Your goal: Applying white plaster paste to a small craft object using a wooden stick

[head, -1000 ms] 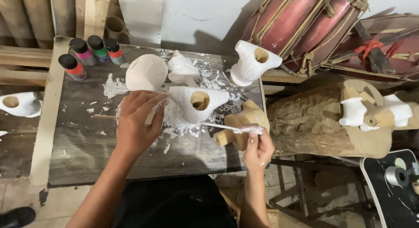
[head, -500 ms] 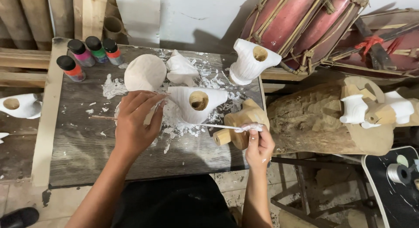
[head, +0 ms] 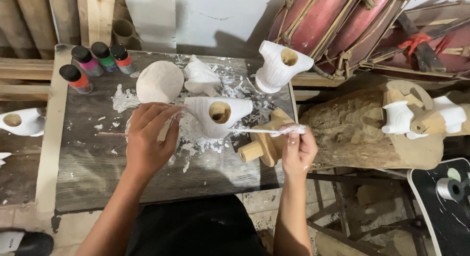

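Observation:
My left hand (head: 149, 138) rests on the left side of a white-painted wooden carving with a round hole (head: 218, 116), steadying it on the dark worktable (head: 88, 163). My right hand (head: 297, 149) grips a paint-covered brush (head: 264, 131) whose tip touches the carving's right side. An unpainted wooden piece (head: 267, 141) lies just under the brush, beside my right hand.
White paint splatter covers the table's middle. A round white piece (head: 159, 82), a small white carving (head: 200, 77) and another holed white carving (head: 281, 65) stand behind. Several paint bottles (head: 95, 60) sit at back left. A log with carvings (head: 391, 123) and red drums (head: 338, 25) lie right.
The view has shifted slightly. My hands and the brush stay almost where they were, with the brush held against the carving.

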